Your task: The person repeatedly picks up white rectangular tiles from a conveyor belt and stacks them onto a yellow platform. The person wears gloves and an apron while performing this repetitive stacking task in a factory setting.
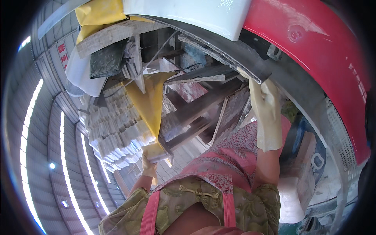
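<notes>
My right hand (265,113), in a cream rubber glove, is closed at the corner of a dark flat board (235,58), its fingers pinching the edge. Lower down on the left, my left hand (148,166) is closed on the edge of a small pale yellowish flat piece (154,150). Just above that piece, a yellow sheet (147,102) hangs to a point. Beside my left hand rise several stacks of thin white slabs (115,129). The fingertips of my left hand are partly hidden.
A glossy red machine housing (313,39) curves along the right, beside a white panel (192,13) at the top. Beneath the dark board lie wooden beams (203,103) and loose boards. Another yellow sheet (100,15) drapes at upper left. A whitish block (293,196) stands at lower right.
</notes>
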`<act>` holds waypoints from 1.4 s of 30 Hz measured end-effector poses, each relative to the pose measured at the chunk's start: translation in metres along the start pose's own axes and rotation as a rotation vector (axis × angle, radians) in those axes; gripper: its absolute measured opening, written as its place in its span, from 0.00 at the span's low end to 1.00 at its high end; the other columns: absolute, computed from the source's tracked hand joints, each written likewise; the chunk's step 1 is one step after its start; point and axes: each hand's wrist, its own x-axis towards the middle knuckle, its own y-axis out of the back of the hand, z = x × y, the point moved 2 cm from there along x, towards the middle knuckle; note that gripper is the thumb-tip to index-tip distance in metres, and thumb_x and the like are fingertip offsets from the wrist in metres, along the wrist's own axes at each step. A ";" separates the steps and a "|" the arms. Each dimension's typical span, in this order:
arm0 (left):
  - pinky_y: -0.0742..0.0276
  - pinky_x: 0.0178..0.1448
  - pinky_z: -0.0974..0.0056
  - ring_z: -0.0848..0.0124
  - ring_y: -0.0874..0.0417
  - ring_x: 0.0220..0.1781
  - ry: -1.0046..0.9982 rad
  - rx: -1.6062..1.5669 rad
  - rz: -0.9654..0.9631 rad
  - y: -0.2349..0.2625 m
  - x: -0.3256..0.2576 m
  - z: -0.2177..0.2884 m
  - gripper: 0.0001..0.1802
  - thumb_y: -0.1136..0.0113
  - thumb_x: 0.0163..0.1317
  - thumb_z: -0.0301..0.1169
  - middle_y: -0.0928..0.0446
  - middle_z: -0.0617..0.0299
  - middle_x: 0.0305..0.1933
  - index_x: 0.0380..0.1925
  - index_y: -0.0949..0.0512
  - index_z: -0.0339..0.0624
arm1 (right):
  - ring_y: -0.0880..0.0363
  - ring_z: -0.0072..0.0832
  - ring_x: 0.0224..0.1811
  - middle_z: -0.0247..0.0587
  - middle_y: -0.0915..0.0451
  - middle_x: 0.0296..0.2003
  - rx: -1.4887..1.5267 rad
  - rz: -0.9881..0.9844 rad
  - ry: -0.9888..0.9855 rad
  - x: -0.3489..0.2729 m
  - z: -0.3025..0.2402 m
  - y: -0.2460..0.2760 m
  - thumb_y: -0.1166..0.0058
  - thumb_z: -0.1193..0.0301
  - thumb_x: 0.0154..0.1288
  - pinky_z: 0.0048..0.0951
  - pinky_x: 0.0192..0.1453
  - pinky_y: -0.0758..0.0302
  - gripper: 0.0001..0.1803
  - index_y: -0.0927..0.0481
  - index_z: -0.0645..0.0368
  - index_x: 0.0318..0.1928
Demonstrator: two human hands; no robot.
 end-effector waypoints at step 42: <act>0.14 0.58 0.48 0.57 0.15 0.60 0.003 0.057 0.040 -0.001 0.000 0.002 0.30 0.38 0.69 0.50 0.19 0.58 0.61 0.64 0.27 0.47 | 0.17 0.31 0.60 0.49 0.15 0.55 -0.069 0.022 -0.039 0.005 -0.002 0.005 0.51 0.76 0.80 0.28 0.63 0.22 0.15 0.20 0.68 0.60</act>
